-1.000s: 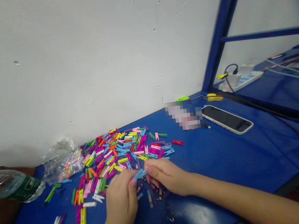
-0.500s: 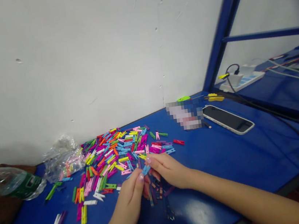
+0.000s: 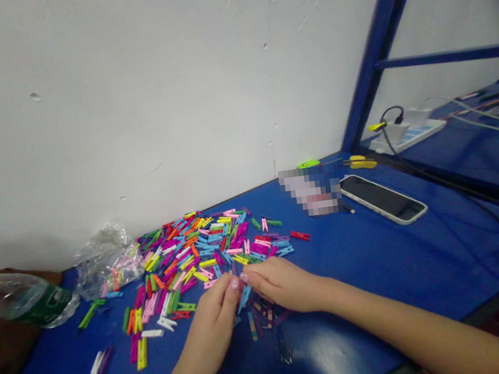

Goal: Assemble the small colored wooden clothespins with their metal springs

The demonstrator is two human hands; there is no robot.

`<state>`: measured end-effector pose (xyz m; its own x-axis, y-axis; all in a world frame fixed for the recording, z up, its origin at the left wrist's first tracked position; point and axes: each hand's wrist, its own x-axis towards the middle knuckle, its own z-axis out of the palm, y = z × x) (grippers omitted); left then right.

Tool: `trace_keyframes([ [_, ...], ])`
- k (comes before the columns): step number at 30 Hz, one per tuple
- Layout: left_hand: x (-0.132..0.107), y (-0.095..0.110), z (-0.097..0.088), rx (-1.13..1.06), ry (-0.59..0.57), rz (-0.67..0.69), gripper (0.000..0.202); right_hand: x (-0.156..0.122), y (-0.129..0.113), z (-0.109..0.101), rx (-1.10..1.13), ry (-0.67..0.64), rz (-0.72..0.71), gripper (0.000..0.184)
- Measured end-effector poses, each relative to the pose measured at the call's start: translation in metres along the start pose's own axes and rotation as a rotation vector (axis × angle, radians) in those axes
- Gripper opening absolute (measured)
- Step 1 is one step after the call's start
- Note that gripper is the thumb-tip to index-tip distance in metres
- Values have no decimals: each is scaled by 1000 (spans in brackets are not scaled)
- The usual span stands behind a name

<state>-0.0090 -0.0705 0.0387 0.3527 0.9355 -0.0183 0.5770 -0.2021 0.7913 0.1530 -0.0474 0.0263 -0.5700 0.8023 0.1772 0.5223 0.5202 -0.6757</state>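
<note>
A light blue clothespin is between my two hands, tilted, partly covered by fingers. My left hand is closed, its thumb and fingertips pinching at the clothespin from the left. From the right, my right hand is closed on it too, its thumb close to the left thumb. Just beyond my hands spreads a heap of coloured clothespins. Under and beside the right hand lie loose clothespin halves, and nearer to me are small metal springs.
At left stand a crumpled clear plastic bag and a lying water bottle. A phone rests at right on the blue table. A black cable runs along the right edge, near a power strip.
The blue clothespin has turned from lying across between my fingertips to a steeper tilt. My hands have drawn closer together, thumbs nearly touching. The view has shifted slightly.
</note>
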Motion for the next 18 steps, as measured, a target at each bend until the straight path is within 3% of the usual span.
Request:
trace_keyframes([
  [4,-1,0,1,62,-12,21,29,-1,-1,1,-77,-9,-14,34],
  [11,-3,-1,6,-2,-25,13,27,-2,-2,1,33,-25,-39,37],
  [18,-1,-6,9,37,28,-5,26,-1,-2,5,-47,70,-8,35],
])
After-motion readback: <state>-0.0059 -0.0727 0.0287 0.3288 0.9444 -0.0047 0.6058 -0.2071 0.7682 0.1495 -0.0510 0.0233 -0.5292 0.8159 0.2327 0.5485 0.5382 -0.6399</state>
